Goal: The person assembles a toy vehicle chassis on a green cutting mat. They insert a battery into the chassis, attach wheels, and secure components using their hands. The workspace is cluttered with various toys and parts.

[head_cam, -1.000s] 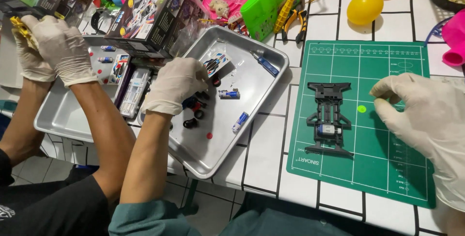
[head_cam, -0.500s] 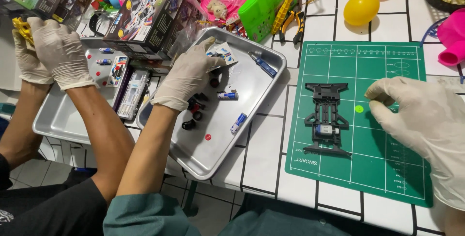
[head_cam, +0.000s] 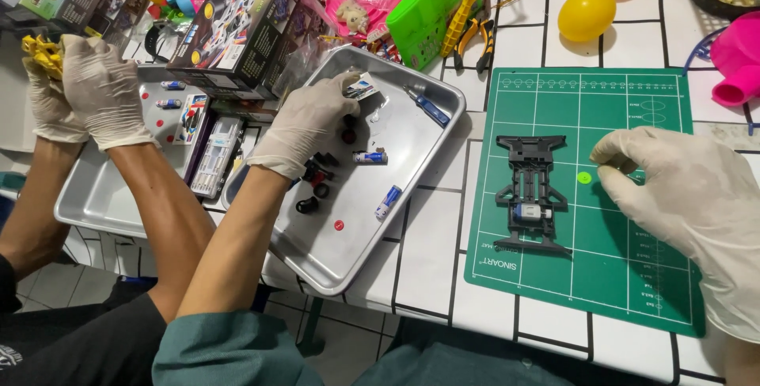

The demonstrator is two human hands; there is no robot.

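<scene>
The desk [head_cam: 443, 275] is faced with white square tiles and dark grout, and its near edge runs across the lower middle of the frame, with a tiled floor showing below at lower left. A green cutting mat [head_cam: 633, 275] lies at the right of centre, carrying a black toy car chassis [head_cam: 532, 196] and, just right of it, a small bright green disc [head_cam: 584, 178]. The right hand [head_cam: 689, 196], in a pale glove, rests on the mat at the right edge, its fingertips pinched together just beside the disc; whether they touch it I cannot tell.

Left of the mat sits a metal tray [head_cam: 356, 251] holding small black wheels, batteries and a blue screwdriver. The left hand [head_cam: 305, 129], also gloved, reaches into the tray's upper part, its fingers closed on a small white and blue piece [head_cam: 362, 87].

At upper left another person's two gloved hands [head_cam: 79, 89] grip a yellow part over a second tray [head_cam: 103, 196]. Boxes, pliers, a yellow egg [head_cam: 586, 14] and pink toys crowd the top of the frame.
</scene>
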